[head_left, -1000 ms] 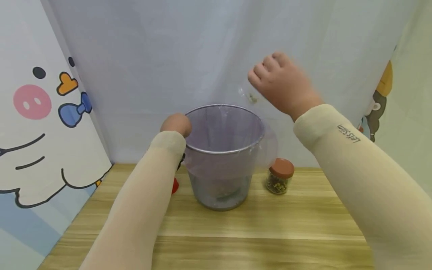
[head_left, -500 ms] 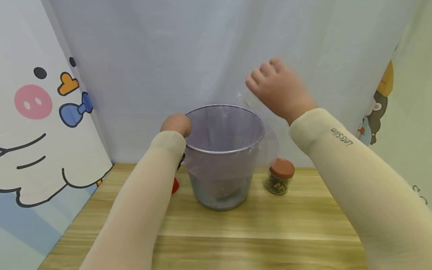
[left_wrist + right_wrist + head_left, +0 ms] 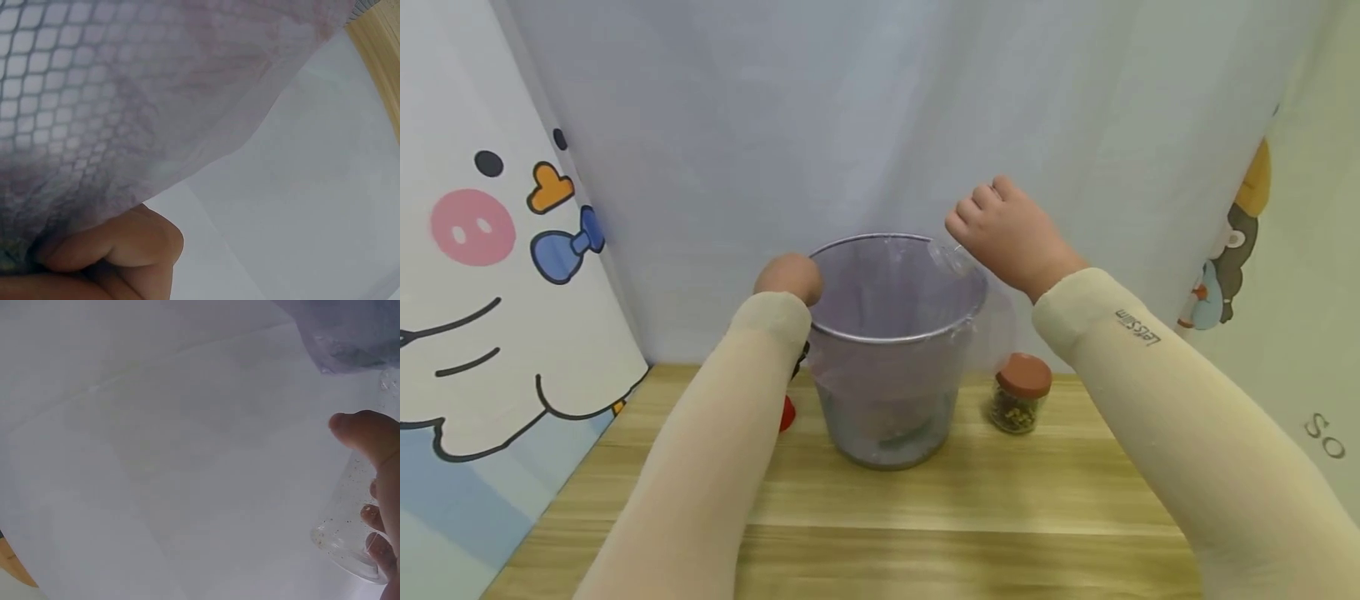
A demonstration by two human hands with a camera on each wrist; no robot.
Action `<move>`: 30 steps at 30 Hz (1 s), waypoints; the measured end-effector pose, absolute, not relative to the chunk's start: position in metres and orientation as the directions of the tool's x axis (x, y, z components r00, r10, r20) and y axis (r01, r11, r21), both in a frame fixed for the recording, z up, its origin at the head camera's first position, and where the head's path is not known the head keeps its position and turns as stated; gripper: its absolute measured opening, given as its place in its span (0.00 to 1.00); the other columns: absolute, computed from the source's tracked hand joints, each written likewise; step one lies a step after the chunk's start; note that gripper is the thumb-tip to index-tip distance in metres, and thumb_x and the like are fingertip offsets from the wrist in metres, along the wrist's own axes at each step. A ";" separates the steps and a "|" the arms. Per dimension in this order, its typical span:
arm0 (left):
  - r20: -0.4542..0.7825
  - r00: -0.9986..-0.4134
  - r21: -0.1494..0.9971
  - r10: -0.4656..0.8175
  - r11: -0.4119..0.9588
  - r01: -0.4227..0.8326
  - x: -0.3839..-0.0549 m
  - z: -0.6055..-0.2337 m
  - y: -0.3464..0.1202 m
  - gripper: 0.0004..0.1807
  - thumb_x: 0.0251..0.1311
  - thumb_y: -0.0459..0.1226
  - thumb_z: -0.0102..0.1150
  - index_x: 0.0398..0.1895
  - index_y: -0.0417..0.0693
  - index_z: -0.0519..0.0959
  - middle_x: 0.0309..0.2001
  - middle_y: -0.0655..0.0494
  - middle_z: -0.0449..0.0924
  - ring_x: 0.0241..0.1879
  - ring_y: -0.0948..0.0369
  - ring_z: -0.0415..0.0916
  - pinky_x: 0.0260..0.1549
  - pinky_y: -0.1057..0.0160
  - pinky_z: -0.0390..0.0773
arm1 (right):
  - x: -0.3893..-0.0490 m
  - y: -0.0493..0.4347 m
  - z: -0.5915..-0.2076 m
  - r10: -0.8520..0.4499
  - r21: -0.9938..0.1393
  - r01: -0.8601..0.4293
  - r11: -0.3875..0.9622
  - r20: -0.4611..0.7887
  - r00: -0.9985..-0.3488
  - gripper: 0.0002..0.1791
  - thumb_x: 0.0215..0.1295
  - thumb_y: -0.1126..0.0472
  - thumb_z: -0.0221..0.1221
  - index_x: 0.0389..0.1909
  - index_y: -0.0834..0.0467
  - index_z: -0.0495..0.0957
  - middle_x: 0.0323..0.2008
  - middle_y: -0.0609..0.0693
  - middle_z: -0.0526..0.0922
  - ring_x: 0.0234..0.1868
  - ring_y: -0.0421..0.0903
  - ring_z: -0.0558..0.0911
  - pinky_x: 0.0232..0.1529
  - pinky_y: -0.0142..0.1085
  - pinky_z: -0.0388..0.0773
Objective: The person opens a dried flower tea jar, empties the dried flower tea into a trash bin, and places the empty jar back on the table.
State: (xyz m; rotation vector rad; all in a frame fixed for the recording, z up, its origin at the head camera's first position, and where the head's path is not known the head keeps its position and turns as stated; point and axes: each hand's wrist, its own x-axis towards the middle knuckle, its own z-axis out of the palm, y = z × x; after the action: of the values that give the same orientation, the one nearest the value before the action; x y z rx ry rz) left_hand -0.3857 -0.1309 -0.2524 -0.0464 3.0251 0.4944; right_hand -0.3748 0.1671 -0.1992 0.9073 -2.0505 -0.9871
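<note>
A mesh trash bin [image 3: 880, 433] stands upright on the wooden table, lined with a thin purplish bag [image 3: 887, 362] folded over its rim. My left hand [image 3: 788, 279] grips the rim's left side; in the left wrist view its curled fingers [image 3: 134, 240] sit at the liner and mesh. My right hand [image 3: 1003, 233] is raised over the bin's right rear rim, wrapped round a clear glass cup [image 3: 347, 531]. The cup is tipped mouth-down toward the bin, with small specks clinging inside. In the head view the hand hides most of the cup.
A small jar [image 3: 1021, 396] with a reddish-brown lid and dried yellowish bits stands right of the bin on the table [image 3: 1000, 500]. A red object [image 3: 787, 414] is partly hidden behind my left forearm. A pale curtain [image 3: 737, 125] hangs behind.
My right hand has come down with the glass cup, closer to the bin's rim. Greenish bits seen in the cup one second ago no longer show. My left hand stays in place.
</note>
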 end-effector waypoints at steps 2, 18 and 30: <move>-0.082 -0.997 0.311 -0.016 0.949 -0.041 -0.387 -0.252 -0.130 0.22 0.77 0.30 0.32 0.52 0.31 0.81 0.68 0.36 0.71 0.47 0.49 0.72 0.47 0.53 0.75 | -0.374 0.168 -0.200 -0.797 0.825 -0.297 0.481 0.271 -0.539 0.17 0.62 0.72 0.66 0.50 0.63 0.72 0.44 0.56 0.78 0.45 0.56 0.76 0.51 0.46 0.70; -0.092 -0.995 0.316 -0.029 0.947 -0.057 -0.388 -0.253 -0.130 0.22 0.78 0.30 0.33 0.53 0.31 0.81 0.67 0.36 0.72 0.48 0.49 0.72 0.47 0.53 0.75 | -0.377 0.175 -0.203 -0.658 0.553 -0.429 0.715 0.324 -0.680 0.24 0.61 0.66 0.72 0.53 0.65 0.72 0.48 0.60 0.78 0.52 0.62 0.76 0.58 0.54 0.70; -0.105 -0.994 0.296 -0.010 0.954 -0.041 -0.386 -0.250 -0.130 0.22 0.78 0.30 0.33 0.55 0.31 0.80 0.69 0.35 0.70 0.50 0.49 0.72 0.48 0.53 0.75 | -0.375 0.195 -0.200 -0.411 0.125 -0.394 0.911 0.373 -0.832 0.38 0.58 0.57 0.75 0.64 0.69 0.69 0.60 0.66 0.76 0.61 0.66 0.74 0.65 0.59 0.67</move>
State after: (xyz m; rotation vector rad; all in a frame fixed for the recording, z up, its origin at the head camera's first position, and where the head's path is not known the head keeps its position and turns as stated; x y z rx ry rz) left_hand -0.3855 -0.1297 -0.2499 -0.0399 3.0041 0.4585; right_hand -0.3752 0.1947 -0.1998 0.5876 -2.6756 -0.0600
